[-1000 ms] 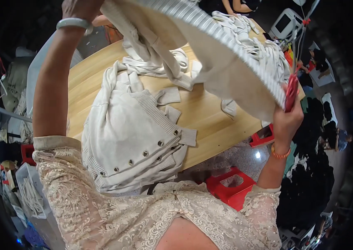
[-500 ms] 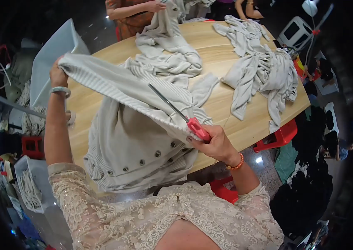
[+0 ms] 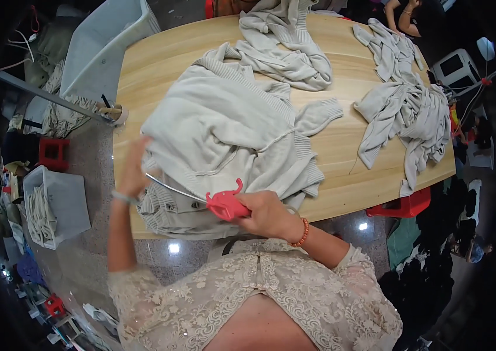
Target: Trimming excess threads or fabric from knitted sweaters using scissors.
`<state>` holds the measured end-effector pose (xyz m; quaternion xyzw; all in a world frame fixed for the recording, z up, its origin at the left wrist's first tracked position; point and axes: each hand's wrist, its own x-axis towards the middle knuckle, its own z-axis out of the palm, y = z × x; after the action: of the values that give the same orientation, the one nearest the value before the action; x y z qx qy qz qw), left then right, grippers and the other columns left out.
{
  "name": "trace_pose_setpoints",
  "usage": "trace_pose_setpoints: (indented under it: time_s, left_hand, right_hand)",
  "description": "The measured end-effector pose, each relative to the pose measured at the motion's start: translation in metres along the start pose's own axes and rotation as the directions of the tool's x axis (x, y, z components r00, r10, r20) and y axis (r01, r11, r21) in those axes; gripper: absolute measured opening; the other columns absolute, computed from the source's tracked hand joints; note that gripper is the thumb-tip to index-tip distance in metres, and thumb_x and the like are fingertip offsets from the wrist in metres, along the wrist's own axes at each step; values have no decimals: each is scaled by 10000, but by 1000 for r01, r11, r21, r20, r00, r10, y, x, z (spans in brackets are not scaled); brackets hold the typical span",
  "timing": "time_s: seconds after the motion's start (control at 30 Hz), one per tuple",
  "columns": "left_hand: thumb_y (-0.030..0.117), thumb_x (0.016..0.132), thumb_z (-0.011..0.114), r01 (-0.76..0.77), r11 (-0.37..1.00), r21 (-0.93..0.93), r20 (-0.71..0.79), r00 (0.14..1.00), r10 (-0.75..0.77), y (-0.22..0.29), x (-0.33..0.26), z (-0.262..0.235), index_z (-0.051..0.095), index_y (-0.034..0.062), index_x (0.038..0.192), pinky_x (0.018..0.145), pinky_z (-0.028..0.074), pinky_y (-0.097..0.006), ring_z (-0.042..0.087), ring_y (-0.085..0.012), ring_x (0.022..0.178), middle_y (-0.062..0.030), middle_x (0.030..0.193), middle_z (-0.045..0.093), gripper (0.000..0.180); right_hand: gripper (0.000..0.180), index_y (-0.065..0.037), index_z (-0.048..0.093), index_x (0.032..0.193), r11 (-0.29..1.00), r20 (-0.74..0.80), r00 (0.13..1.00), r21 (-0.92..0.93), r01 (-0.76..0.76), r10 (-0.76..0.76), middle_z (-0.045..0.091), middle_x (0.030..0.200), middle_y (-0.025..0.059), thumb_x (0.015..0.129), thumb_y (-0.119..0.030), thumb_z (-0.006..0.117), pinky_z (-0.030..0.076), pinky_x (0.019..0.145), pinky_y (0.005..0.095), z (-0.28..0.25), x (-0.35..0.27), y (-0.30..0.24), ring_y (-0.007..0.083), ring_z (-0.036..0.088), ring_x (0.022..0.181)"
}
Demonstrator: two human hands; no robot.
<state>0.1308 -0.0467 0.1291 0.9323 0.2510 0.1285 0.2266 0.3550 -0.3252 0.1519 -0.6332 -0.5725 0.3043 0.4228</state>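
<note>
A pale grey knitted cardigan (image 3: 218, 117) lies bunched in front of me, ribbed at its edges. Dark buttons show along its near side, beneath the upper layer. My right hand (image 3: 271, 215) is closed round the red-pink handle of a tool (image 3: 227, 205) with a long thin metal shaft. That shaft runs leftward over the near part of the cardigan, and its tip ends close to my left hand (image 3: 135, 169). Motion smears the left hand's fingers at the garment's left edge, so whether they grip the cloth cannot be told.
Other pale grey knits (image 3: 403, 120) lie on the wooden table (image 3: 341, 187) to the right and far side. A large white bin (image 3: 104, 50) stands beyond its left edge, a smaller bin (image 3: 72, 202) on the floor. Red stools (image 3: 400, 202) stand nearby; another person's arm (image 3: 406, 20) shows at top right.
The raised ribbed edge of the cardigan has come down onto the pile. My left hand has dropped toward me, and my right hand has moved left and lower with the tool.
</note>
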Motion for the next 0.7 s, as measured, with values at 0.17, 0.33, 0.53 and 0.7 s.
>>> trace_pose_setpoints:
  time_s: [0.17, 0.33, 0.53, 0.7]
  left_hand:
    - [170, 717, 831, 192, 801, -568, 337, 942, 13, 123, -45, 46, 625, 30, 1193, 1030, 366, -354, 526, -212, 1185, -132, 1229, 611, 537]
    - [48, 844, 689, 123, 754, -645, 141, 989, -41, 121, -47, 39, 690, -6, 970, 659, 487, -249, 619, -120, 719, -68, 830, 695, 137]
    - [60, 842, 691, 72, 903, -424, -103, 987, -127, 129, -37, 0, 684, 5, 916, 565, 436, -242, 557, -82, 617, -38, 743, 656, 92]
    - [67, 875, 637, 38, 864, -501, -338, 911, -236, 98, -69, -37, 657, -2, 882, 648, 429, -243, 531, -93, 711, -30, 795, 625, 73]
  right_hand:
    - [263, -54, 588, 804, 999, 33, 999, -30, -14, 15, 631, 704, 167, 746, -271, 724, 492, 594, 437, 19, 15, 13, 369, 634, 679]
    - [278, -48, 616, 858, 1000, 18, 1000, -8, -21, 21, 643, 728, 177, 757, -279, 735, 503, 611, 432, 23, 19, 15, 371, 637, 688]
    - [271, -59, 592, 955, 964, -218, 971, -223, -146, 97, 653, 825, 184, 755, -197, 713, 506, 658, 456, 43, -1, 73, 381, 642, 764]
    - [212, -81, 575, 930, 873, -412, 876, -295, -388, 250, 648, 843, 202, 741, -146, 643, 494, 713, 485, -7, -13, 111, 403, 630, 801]
